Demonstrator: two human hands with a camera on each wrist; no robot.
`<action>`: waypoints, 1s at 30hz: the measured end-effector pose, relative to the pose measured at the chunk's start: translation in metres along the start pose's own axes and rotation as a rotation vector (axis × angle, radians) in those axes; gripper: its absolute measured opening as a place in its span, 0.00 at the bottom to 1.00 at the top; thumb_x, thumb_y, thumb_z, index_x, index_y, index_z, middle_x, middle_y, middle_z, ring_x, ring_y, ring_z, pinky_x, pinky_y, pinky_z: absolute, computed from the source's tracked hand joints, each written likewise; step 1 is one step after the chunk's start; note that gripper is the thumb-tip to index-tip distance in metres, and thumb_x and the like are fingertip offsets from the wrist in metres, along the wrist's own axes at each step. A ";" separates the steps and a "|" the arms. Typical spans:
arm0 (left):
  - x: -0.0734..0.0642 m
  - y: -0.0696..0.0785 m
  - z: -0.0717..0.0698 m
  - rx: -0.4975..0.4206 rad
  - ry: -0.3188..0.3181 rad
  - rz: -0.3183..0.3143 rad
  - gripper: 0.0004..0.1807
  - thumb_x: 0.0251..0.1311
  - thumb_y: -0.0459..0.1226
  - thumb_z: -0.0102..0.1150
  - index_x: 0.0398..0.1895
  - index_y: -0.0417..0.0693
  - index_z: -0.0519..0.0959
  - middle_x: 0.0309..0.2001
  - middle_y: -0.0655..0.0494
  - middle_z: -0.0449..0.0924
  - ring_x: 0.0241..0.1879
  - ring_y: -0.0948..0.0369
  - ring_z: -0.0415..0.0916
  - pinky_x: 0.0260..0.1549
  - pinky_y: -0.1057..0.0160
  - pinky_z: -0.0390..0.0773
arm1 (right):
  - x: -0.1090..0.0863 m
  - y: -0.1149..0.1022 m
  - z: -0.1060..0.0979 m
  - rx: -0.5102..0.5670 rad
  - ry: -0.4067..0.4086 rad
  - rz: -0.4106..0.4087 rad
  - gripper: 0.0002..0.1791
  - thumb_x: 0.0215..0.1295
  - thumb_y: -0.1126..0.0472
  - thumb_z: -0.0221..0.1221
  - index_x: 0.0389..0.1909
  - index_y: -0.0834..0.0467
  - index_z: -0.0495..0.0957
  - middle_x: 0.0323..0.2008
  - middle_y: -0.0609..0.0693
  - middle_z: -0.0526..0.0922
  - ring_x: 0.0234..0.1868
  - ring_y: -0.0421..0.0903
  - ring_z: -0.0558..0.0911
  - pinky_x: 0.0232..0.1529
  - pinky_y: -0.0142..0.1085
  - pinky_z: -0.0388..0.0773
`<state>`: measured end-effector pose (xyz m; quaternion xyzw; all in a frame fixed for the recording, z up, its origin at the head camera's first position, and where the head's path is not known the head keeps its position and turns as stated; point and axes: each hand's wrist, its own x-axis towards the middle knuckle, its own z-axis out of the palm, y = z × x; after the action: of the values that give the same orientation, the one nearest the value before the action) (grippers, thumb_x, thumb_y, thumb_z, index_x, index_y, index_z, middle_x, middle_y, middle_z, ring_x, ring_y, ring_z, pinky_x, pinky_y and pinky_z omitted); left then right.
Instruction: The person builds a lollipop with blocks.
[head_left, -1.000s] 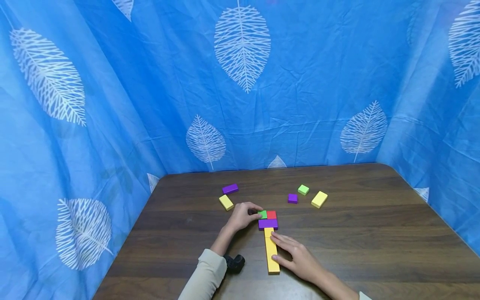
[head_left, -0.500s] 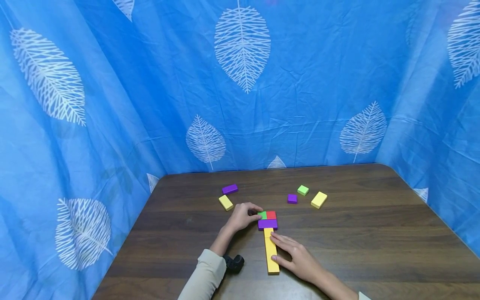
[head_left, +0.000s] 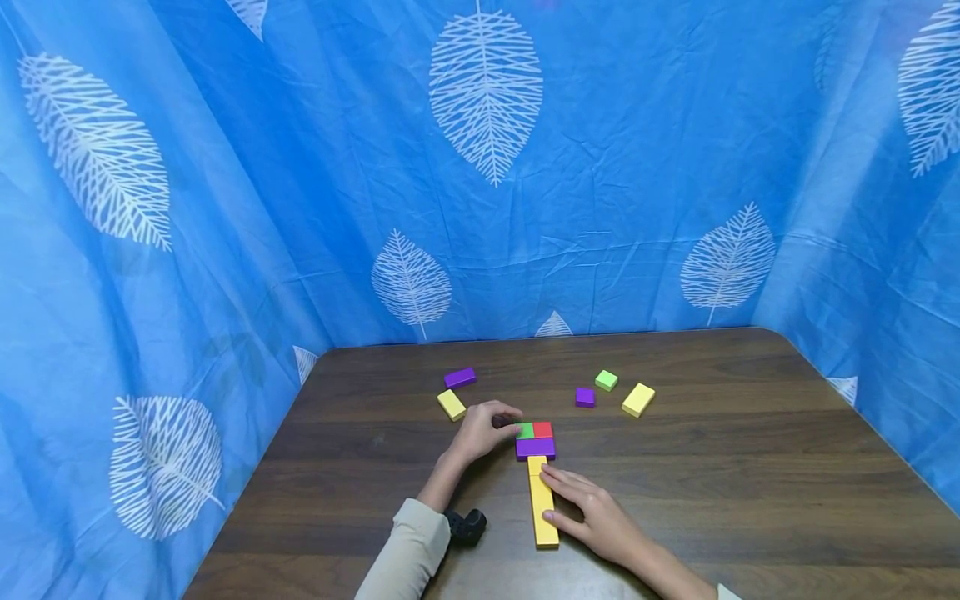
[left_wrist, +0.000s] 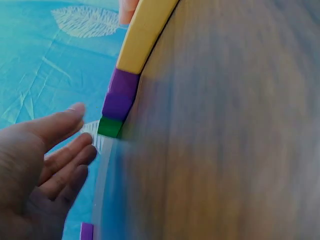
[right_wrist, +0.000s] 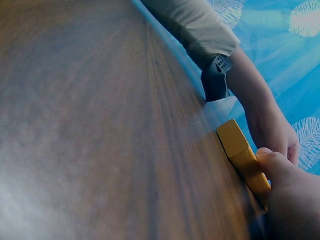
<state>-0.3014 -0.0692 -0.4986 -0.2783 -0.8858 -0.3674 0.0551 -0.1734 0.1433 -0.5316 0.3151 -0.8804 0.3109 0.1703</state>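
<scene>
A row of toy blocks lies flat on the table. At its far end a green block (head_left: 527,432) and a red block (head_left: 542,429) sit side by side against a long purple block (head_left: 535,448). A small yellow block (head_left: 537,466) and a long yellow block (head_left: 543,517) run from there toward the person. Just left of the green block is my left hand (head_left: 480,432); the left wrist view has its fingers apart with nothing between them. My right hand (head_left: 600,517) rests along the right side of the yellow blocks, fingers extended, thumb touching the long one (right_wrist: 240,150).
Behind the left hand lie a loose purple block (head_left: 460,377) and a pale yellow one (head_left: 452,405). Farther right are a small purple block (head_left: 585,397), a light green block (head_left: 607,380) and another yellow block (head_left: 638,400). A blue curtain (head_left: 600,167) hangs behind the table.
My left hand has drawn back slightly to the left from the green block. The right hand and all the blocks stay where they were.
</scene>
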 end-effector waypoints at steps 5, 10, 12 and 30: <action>-0.001 -0.008 -0.010 -0.044 0.181 0.005 0.12 0.53 0.37 0.65 0.41 0.44 0.82 0.40 0.53 0.81 0.40 0.60 0.79 0.38 0.64 0.79 | 0.000 0.000 0.000 0.002 0.008 -0.009 0.27 0.60 0.48 0.59 0.57 0.59 0.73 0.60 0.50 0.72 0.57 0.51 0.72 0.53 0.48 0.71; -0.003 -0.019 -0.024 -0.015 0.364 0.006 0.14 0.52 0.37 0.66 0.43 0.43 0.82 0.42 0.51 0.81 0.45 0.56 0.77 0.42 0.56 0.77 | -0.001 0.001 0.000 -0.005 0.024 -0.025 0.28 0.59 0.49 0.61 0.57 0.59 0.74 0.59 0.51 0.72 0.57 0.52 0.73 0.53 0.48 0.71; -0.005 -0.024 -0.029 -0.009 0.429 0.002 0.16 0.52 0.38 0.66 0.44 0.42 0.81 0.43 0.50 0.81 0.46 0.54 0.76 0.45 0.54 0.75 | -0.001 0.001 0.001 -0.010 0.027 -0.029 0.28 0.59 0.49 0.61 0.57 0.60 0.74 0.59 0.51 0.72 0.57 0.52 0.73 0.53 0.48 0.71; -0.031 -0.058 -0.044 0.100 0.324 -0.282 0.36 0.48 0.43 0.69 0.57 0.32 0.70 0.55 0.36 0.71 0.56 0.44 0.67 0.56 0.48 0.66 | 0.000 0.003 0.001 -0.005 0.047 -0.046 0.28 0.58 0.50 0.62 0.57 0.60 0.74 0.59 0.51 0.72 0.57 0.52 0.73 0.52 0.48 0.72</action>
<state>-0.3114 -0.1469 -0.5118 -0.0859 -0.9127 -0.3669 0.1584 -0.1750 0.1442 -0.5341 0.3275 -0.8693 0.3122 0.1989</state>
